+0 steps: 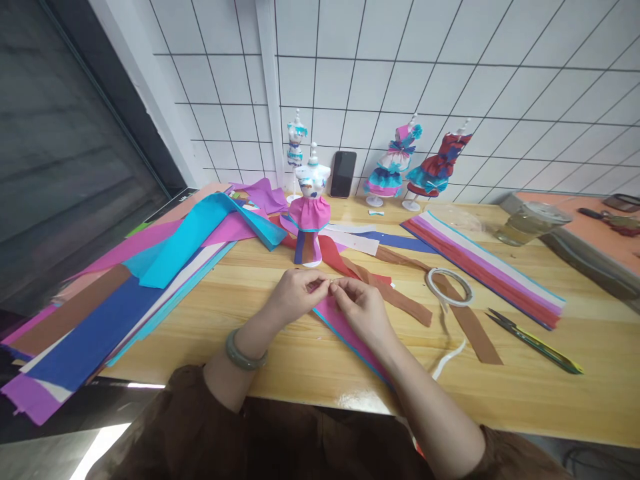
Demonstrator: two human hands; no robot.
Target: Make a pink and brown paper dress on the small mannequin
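Observation:
My left hand [300, 293] and my right hand [363, 308] meet at the middle of the wooden table, fingertips pinched close together. Between them is the end of a pink strip with a blue edge [345, 328], which runs down under my right forearm to the table's front edge. Just beyond my hands stands a small white dress form [313, 179] wearing a gathered pink skirt [310, 213]. Brown and red strips [405, 303] lie to the right of my fingers.
Long crepe strips [100, 327] pile up at the left. Three more dress forms [389, 170] and a phone [343, 173] stand by the wall. Rightward lie a tape roll [450, 287], thread snips [535, 341], striped strips [485, 267] and a glass [530, 225].

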